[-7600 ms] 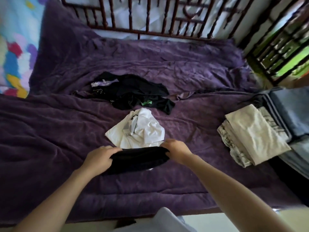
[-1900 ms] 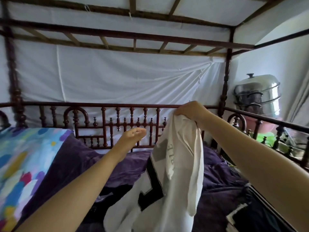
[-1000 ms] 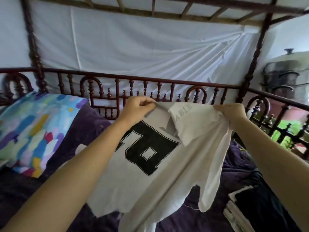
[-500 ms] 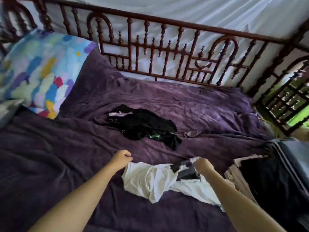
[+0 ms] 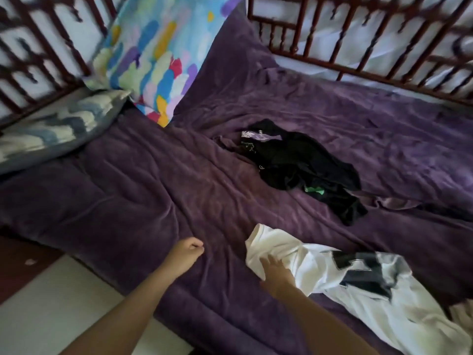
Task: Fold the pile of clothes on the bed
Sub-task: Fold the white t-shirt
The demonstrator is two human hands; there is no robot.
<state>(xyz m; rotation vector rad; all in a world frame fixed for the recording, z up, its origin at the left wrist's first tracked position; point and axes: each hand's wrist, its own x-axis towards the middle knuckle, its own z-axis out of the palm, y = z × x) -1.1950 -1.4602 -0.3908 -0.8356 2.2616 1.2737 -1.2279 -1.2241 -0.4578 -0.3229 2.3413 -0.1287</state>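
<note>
Bare forearms run to the left hand (image 5: 186,254) and right hand (image 5: 276,276); blur possibly hides finer detail.

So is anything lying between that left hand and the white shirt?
Nothing visible. Only bare purple blanket lies between the left hand and the white shirt; the black clothes sit farther back, out of the way.

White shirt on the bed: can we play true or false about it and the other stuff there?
1. The white shirt is neatly folded. False: it lies crumpled on the purple blanket.
2. The right hand touches the white shirt. True.
3. The left hand holds the black clothes. False: its fingers are curled round nothing, well away from them.
4. A colourful pillow is on the bed. True.
</note>
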